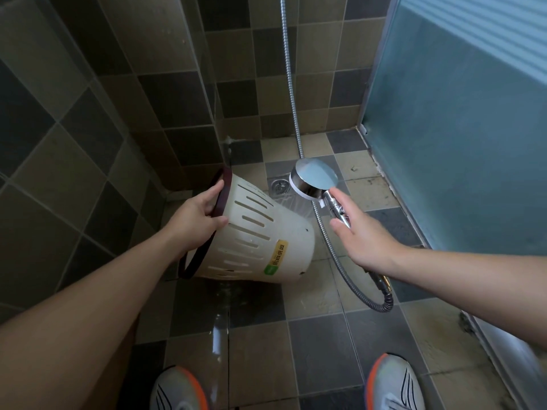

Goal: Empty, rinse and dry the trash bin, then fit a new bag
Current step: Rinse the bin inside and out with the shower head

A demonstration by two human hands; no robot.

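Two hands busy: left hand (pixel 199 216) grips trash bin (pixel 260 232) by its dark rim (pixel 219 192), tipped w/ mouth away from camera, prob. so rinse water drains to floor drain (pixel 279 184). Right hand (pixel 362 232) holds shower head (pixel 314 178), fingers loosely round handle, spraying beside bin base. Bin's inside not visible.

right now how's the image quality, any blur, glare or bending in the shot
Head view: wide-angle bending curves the wall tile lines and the frosted glass panel frame. Light comes through that panel, with a pale reflection on the shower head face. The trash bin, left hand and right hand look sharp; the shoes at the bottom edge are smeared.
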